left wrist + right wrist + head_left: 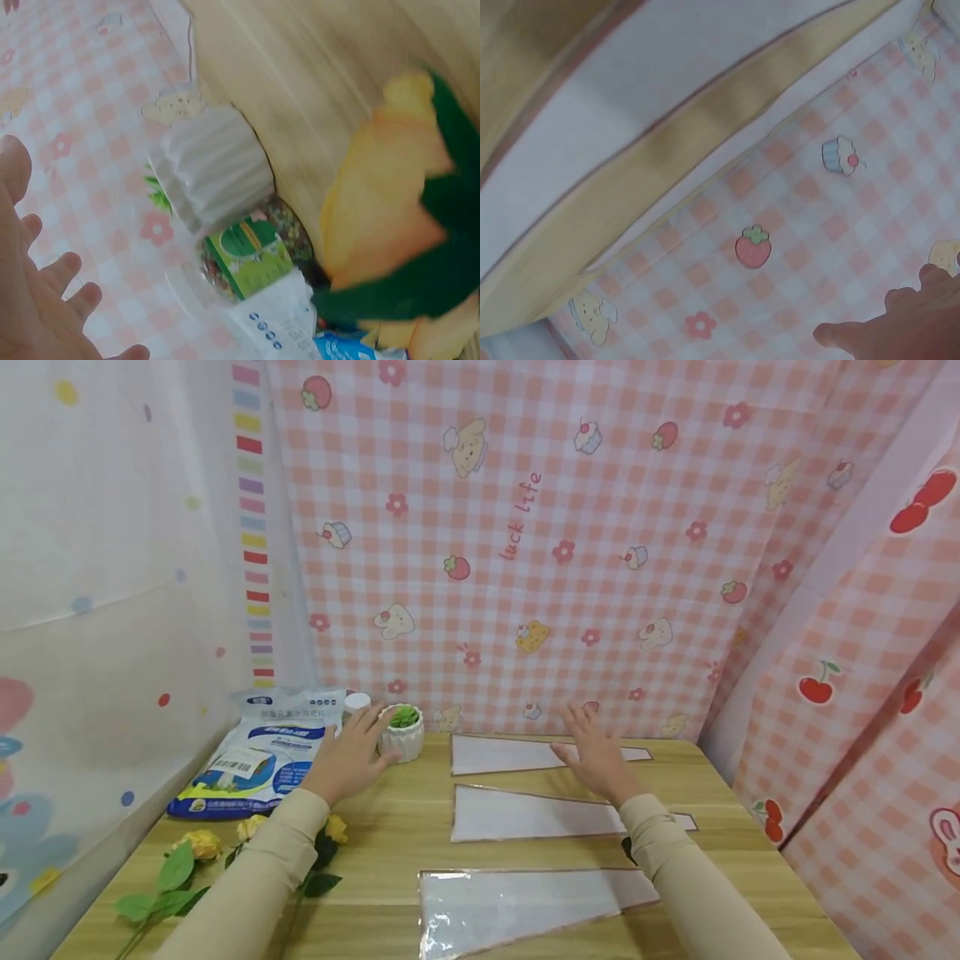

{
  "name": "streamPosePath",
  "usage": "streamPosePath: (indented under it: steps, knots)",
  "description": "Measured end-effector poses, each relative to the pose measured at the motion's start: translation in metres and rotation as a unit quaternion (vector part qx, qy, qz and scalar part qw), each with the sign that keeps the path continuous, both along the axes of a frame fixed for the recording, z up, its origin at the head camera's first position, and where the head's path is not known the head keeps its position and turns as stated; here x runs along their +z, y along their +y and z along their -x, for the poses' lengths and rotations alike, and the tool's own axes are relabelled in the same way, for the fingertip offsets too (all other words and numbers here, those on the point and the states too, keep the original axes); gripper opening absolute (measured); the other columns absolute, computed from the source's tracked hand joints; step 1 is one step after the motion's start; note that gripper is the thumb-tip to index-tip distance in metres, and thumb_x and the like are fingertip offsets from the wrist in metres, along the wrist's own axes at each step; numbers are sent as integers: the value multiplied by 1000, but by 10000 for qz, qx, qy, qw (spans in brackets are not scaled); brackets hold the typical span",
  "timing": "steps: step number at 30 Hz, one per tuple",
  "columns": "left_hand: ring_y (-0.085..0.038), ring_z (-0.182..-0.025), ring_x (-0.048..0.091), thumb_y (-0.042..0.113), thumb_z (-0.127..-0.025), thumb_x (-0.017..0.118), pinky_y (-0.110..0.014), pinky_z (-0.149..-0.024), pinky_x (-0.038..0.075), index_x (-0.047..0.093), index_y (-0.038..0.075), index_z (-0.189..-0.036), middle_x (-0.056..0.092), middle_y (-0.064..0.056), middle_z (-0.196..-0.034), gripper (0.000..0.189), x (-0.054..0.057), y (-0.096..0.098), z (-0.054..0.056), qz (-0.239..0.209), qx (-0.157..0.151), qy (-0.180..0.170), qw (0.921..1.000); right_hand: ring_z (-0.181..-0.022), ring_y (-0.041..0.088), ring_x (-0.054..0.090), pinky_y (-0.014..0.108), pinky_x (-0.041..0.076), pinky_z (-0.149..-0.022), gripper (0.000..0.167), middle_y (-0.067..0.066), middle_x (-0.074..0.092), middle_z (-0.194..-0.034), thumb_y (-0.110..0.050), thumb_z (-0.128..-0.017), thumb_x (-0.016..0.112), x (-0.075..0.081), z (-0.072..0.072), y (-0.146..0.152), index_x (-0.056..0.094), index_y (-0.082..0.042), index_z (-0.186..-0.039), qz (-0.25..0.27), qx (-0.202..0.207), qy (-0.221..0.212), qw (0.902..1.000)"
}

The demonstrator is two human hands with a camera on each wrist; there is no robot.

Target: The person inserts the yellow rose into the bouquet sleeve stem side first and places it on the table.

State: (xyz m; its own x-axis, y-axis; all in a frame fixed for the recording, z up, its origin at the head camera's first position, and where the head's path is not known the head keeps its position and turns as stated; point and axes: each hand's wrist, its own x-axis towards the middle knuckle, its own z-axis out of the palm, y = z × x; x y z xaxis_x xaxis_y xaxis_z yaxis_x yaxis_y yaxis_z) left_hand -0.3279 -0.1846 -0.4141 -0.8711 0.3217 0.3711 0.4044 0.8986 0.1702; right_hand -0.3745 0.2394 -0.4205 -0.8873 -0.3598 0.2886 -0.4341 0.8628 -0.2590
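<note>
My left hand [348, 762], fingers spread, hovers in front of a white ribbed pot [402, 743] with a small green plant [404, 717]. It holds nothing. Beside the pot, a jar with a white lid [357, 702] is mostly hidden in the head view; the left wrist view shows its green label [251, 253]. My right hand [597, 758] is also spread and holds nothing, over the far tapered white sheet [498, 754]. A middle tapered sheet [517, 814] and a near one [510, 906] lie in front, partly covered by my right arm.
A white and blue printed bag [262, 739] leans at the back left of the wooden table [382, 860]. Yellow artificial roses [200, 843] with green leaves lie near my left forearm. Pink checked cloth [510, 602] hangs behind, with more cloth at both sides.
</note>
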Motion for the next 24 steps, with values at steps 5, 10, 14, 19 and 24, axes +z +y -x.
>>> streamPosePath:
  steps: [5,10,14,19,24]
  knots:
    - [-39,-146,34,51,-100,57,-74,-106,31,37,16,-157,35,-15,-161,70,-6,13,-2,46,-108,-18,9999,-154,38,9,82,7,-107,76,11,16,-169,-49,-105,50,-12,-5,-6,13,-19,-164,105,246,-89,9996]
    - [-38,-139,44,50,-99,61,-71,-101,39,40,17,-155,44,-16,-155,69,-20,23,-1,-22,-286,88,9995,-154,38,12,78,13,-110,76,11,18,-168,-53,-104,46,-20,-12,-13,18,-14,-163,29,393,-390,9985]
    - [-39,-139,44,49,-99,61,-72,-101,38,39,14,-156,42,-16,-156,70,-26,34,-3,-89,-388,-135,9991,-150,42,24,69,19,-115,72,16,24,-166,-44,-104,53,-26,-17,-17,24,-12,-162,182,622,-666,9957]
    - [-39,-140,42,52,-99,58,-69,-106,36,39,11,-155,41,-16,-157,72,-35,50,-5,-44,-490,-614,9969,-145,38,36,55,29,-118,66,16,36,-161,-38,-103,59,-38,-20,-21,34,-13,-158,146,904,-1198,9886]
    - [-40,-133,50,43,-98,65,-60,-107,42,48,9,-149,51,-18,-149,64,-43,63,-4,-127,-877,-803,9928,-144,34,40,53,33,-117,60,13,43,-157,-32,-100,66,-45,-21,-24,47,-8,-151,138,1285,-1366,9822]
